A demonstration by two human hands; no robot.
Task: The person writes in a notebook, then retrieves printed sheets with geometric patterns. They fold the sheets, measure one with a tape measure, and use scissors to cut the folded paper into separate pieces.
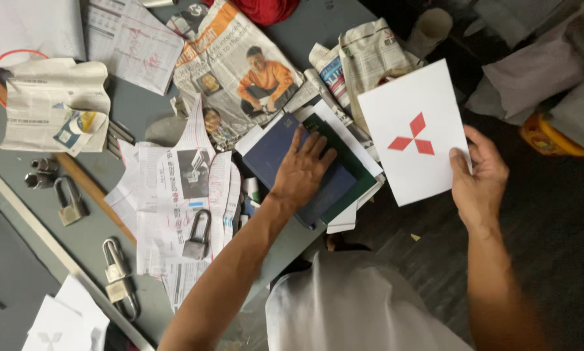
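Observation:
My left hand (301, 170) lies flat, fingers spread, on a dark blue book (275, 156) that tops a small stack with a dark green book (347, 162) and white sheets under it. My right hand (479, 175) holds a white sheet (412, 107) by its lower right edge, off the table's side. The sheet bears a red three-diamond mark (411, 137). The stack sits at the corner of a grey table (132, 110).
Crumpled newspapers (240, 71) and printed sheets (181, 195) cover the table. Three padlocks lie on it: (197, 237), (69, 203), (117, 276). A wooden stick (90, 185) lies among them. Grey bags (539, 71) and a yellow object (552, 140) sit on the dark floor at right.

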